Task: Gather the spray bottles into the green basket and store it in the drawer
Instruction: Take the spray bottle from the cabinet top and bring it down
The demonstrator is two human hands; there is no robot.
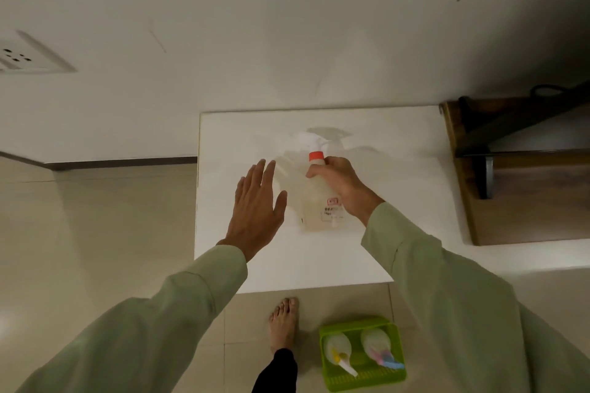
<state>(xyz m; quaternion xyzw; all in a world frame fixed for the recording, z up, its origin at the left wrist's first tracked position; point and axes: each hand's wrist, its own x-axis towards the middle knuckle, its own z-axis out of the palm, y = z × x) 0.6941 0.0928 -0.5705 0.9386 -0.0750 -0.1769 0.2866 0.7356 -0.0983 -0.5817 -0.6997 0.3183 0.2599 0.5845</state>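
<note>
The right hand [343,190] has its grip closed on the spray bottle [319,198] at the white table's [399,201] centre; the left hand [257,204] hovers wide at nine o'clock. Best lift upright, then lower into the green basket [394,373] on the floor at six o'clock, beside two bottles.

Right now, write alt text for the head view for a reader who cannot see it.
The right hand grips a clear spray bottle with an orange collar standing on a white cabinet top, while the left hand hovers open beside it. On the tiled floor below, a green basket already holds two spray bottles lying down, next to a bare foot.
</note>
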